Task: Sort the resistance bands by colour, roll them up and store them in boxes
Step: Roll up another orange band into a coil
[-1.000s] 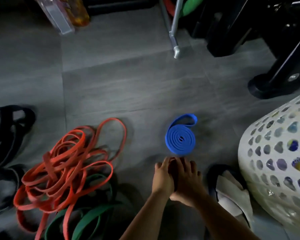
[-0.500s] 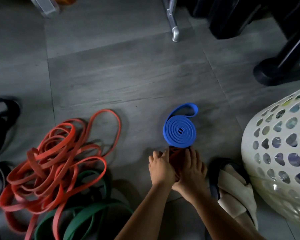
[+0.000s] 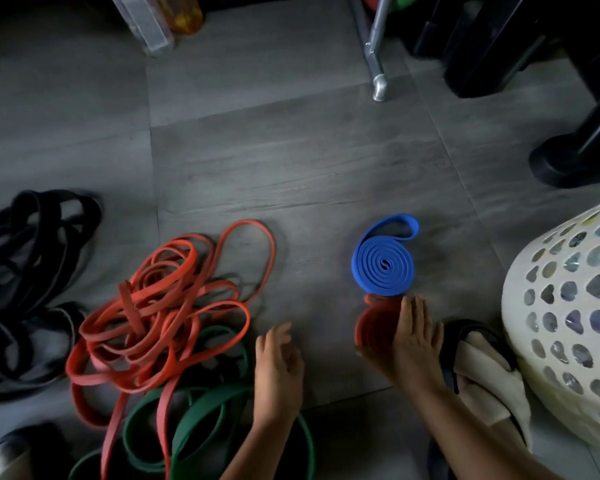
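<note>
A rolled blue band (image 3: 383, 266) lies flat on the grey floor, its tail looping up to the right. Just below it stands a rolled red band (image 3: 376, 325), and my right hand (image 3: 413, 341) lies against its right side with straight fingers. My left hand (image 3: 278, 365) hovers left of it, fingers loosely curled, holding nothing. A tangle of loose red bands (image 3: 160, 306) lies to the left, green bands (image 3: 201, 420) under and below it, and black bands (image 3: 25, 258) at the far left.
A white perforated basket (image 3: 568, 337) stands at the right, with a sandal and cloth (image 3: 478, 368) beside it. Black equipment bases (image 3: 568, 157) and a metal leg (image 3: 378, 84) stand at the back right. A clear box (image 3: 146, 26) stands at the top left.
My left hand has left the red roll and moved left toward the loose bands. My right hand stays on the roll, which now shows more plainly.
</note>
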The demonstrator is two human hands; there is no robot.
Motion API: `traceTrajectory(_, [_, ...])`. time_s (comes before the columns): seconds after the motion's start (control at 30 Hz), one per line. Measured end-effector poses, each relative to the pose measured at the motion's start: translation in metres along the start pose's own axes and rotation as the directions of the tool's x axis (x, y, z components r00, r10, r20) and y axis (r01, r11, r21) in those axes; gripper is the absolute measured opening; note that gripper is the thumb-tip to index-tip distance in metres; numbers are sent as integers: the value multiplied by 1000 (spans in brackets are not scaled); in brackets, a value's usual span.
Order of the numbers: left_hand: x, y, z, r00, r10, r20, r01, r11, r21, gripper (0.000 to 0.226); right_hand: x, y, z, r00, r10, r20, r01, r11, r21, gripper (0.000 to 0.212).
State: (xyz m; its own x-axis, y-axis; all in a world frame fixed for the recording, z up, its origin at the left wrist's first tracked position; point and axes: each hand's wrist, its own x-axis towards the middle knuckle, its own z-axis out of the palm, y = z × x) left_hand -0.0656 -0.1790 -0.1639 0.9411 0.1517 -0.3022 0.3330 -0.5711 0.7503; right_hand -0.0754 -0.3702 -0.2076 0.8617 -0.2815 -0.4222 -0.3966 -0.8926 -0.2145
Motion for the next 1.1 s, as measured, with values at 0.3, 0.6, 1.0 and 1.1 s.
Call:
traceTrajectory(0.3, [3,-43,-88,1000,1,3,-3,872,490,54,-24,-66,1,970,-205,-130,214,975,55,81])
traceTrajectory(0.6, [13,-35,-124,935,-26,355,-247,670,700,38,-55,-156,5,775,-630,-43,608,727,319,67])
traceTrajectory(1.0, [-54,20,-265,928,291,233,-295,955,-21,34,-121,-230,-112,513,-850,-120,830,456,320,27])
traceTrajectory(1.1, [-77,68,-301,943,279,179,-252,955,-158,18,-150,-249,-175,511,-839,-185,808,397,435,13])
